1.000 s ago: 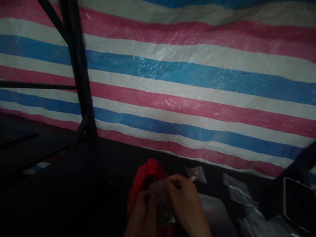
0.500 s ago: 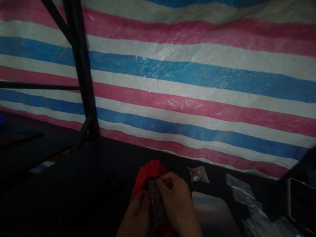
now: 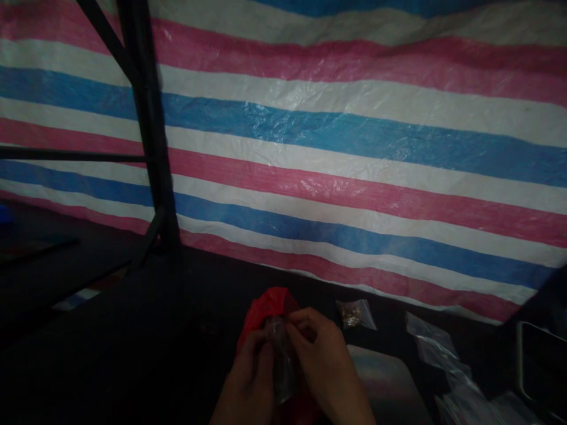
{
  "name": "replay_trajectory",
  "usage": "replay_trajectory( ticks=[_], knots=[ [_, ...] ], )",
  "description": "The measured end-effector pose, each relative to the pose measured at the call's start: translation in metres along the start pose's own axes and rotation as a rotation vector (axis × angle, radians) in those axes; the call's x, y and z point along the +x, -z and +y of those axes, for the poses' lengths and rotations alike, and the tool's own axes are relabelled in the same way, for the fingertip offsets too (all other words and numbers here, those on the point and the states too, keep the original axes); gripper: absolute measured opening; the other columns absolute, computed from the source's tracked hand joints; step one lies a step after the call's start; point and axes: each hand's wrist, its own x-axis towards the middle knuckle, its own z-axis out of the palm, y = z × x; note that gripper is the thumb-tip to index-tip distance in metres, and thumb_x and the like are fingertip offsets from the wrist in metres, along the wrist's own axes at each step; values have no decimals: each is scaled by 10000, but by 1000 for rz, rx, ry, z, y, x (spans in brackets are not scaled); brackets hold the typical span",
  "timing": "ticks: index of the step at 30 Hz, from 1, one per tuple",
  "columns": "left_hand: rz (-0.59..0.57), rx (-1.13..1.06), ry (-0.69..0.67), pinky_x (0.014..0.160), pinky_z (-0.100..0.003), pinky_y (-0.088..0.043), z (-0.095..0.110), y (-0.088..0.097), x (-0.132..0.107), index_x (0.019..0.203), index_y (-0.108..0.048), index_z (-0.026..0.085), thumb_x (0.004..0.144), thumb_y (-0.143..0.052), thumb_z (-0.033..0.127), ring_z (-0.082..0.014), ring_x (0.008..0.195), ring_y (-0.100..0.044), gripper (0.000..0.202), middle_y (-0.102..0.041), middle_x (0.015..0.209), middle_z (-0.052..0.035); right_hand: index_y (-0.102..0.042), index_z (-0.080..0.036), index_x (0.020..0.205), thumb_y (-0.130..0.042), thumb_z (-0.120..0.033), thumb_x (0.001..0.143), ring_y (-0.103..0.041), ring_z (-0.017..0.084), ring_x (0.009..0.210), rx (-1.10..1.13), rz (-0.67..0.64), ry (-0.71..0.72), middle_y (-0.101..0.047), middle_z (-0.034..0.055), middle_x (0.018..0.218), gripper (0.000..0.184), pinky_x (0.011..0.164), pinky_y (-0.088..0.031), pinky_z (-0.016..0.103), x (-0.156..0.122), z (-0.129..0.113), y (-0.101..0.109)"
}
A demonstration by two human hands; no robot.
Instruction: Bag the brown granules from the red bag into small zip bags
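Low in the middle of the view, my left hand (image 3: 248, 381) and my right hand (image 3: 325, 366) are both closed on a small clear plastic bag (image 3: 280, 357) with dark contents, held upright between them. Their fingertips pinch the bag near its top. Behind the hands lies a red plastic bag (image 3: 264, 308) on the dark table (image 3: 133, 354). The scene is dim and the bag's contents cannot be made out.
A small clear bag with brownish bits (image 3: 354, 314) lies right of the hands. More empty clear bags (image 3: 436, 348) lie at the right, beside a grey flat object (image 3: 385, 383) and a dark tray (image 3: 538, 366). A striped tarp (image 3: 336, 147) and a black frame post (image 3: 148, 130) stand behind.
Both hands have shifted slightly left and the fingers have worked up to the top of the clear bag; the view has drifted a little.
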Motion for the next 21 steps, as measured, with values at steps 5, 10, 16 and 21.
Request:
replay_trajectory(
  ticks=[5, 10, 16, 21],
  knots=[
    [-56, 28, -127, 1029, -420, -591, 2, -11, 0, 1265, -664, 262, 978, -429, 499, -290, 1191, -752, 441, -783, 1298, -111, -761, -196, 971, -753, -355, 797, -735, 211, 755, 249, -83, 7, -787, 29, 787, 235, 644, -514, 268, -2, 2, 17],
    [11, 63, -212, 1128, -474, -532, -5, -18, 1, 1305, -675, 269, 1008, -412, 517, -288, 1269, -709, 467, -752, 1363, -108, -774, -183, 873, -835, -455, 743, -724, 201, 742, 360, -80, 0, -791, 39, 781, 307, 672, -523, 272, -6, -6, 29],
    [121, 4, -298, 1059, -418, -588, 7, -17, -4, 1220, -740, 268, 1007, -443, 511, -282, 1225, -722, 439, -759, 1330, -97, -810, -201, 861, -782, -424, 797, -715, 195, 759, 280, -69, 67, -782, 27, 798, 234, 674, -525, 266, -13, -16, 34],
    [149, -45, -218, 970, -398, -636, 20, -24, -15, 1119, -764, 298, 976, -493, 496, -293, 1121, -765, 365, -825, 1142, -71, -800, -216, 868, -711, -360, 842, -720, 197, 800, 212, -60, 102, -793, 28, 844, 172, 706, -528, 263, -18, -18, 37]
  ],
)
